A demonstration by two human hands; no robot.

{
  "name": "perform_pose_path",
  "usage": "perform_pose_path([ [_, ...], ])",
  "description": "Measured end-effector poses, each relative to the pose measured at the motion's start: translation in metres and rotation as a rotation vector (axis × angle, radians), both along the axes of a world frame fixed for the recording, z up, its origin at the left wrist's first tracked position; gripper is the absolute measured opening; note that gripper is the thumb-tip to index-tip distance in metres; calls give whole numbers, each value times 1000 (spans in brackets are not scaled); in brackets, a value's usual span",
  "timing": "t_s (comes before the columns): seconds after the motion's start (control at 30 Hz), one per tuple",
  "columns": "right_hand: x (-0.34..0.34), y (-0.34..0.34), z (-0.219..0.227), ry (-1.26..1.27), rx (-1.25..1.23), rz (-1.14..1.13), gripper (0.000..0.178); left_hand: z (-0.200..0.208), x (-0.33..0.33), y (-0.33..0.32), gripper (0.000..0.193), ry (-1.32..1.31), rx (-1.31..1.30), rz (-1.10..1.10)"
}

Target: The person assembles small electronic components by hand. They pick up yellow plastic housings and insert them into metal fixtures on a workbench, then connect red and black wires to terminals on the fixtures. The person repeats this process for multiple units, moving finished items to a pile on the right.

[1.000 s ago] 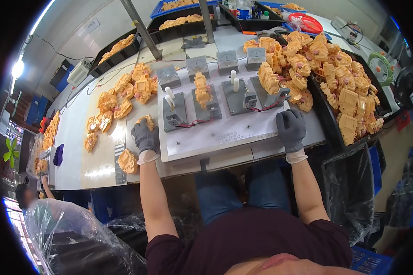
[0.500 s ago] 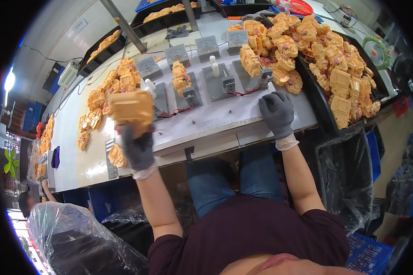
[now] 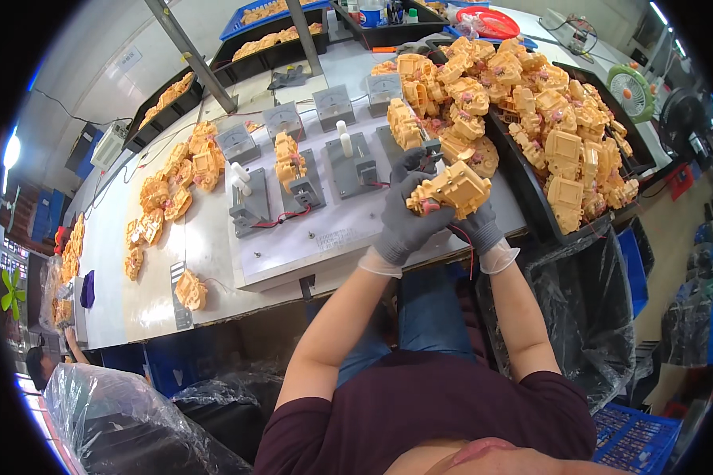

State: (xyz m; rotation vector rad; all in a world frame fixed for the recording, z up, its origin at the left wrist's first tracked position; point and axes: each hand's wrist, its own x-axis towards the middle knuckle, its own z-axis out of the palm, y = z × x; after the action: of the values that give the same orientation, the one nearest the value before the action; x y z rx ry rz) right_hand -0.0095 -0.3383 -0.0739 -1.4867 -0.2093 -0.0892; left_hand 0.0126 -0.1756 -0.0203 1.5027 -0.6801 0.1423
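At our desk (image 3: 123,305), we see a white board (image 3: 293,247), a black tray (image 3: 522,184) heaped with orange pieces (image 3: 564,154), our right hand (image 3: 482,227) with fingers too hidden to tell its grip, and our left hand (image 3: 406,215) clasping one orange plastic part (image 3: 458,190) above the board's right side.

The room is bright, and a white lamp (image 3: 12,150) glows at the far left. The table (image 3: 111,261) has a shiny spot, but it is dark underneath. Straight lines bend near the round black rim, where things look fuzzy.
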Motion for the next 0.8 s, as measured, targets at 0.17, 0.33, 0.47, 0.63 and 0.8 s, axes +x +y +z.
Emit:
perform_pose_path([
  [0.17,21,-24,-16,-342,-566,-131,34,-15,3,-5,38,67,101,-89],
  [0.33,48,-37,67,156,-293,-65,39,-7,3,5,40,161,-25,-225],
  [0.47,85,-18,108,73,-385,-6,60,0,2,2,39,10,-14,-220],
  [0.63,106,23,150,-57,-1023,-17,70,-3,3,6,37,-3,-56,-178],
  [0.8,135,-22,171,-321,-795,-565,66,-8,4,1,35,-38,-78,-182],
])
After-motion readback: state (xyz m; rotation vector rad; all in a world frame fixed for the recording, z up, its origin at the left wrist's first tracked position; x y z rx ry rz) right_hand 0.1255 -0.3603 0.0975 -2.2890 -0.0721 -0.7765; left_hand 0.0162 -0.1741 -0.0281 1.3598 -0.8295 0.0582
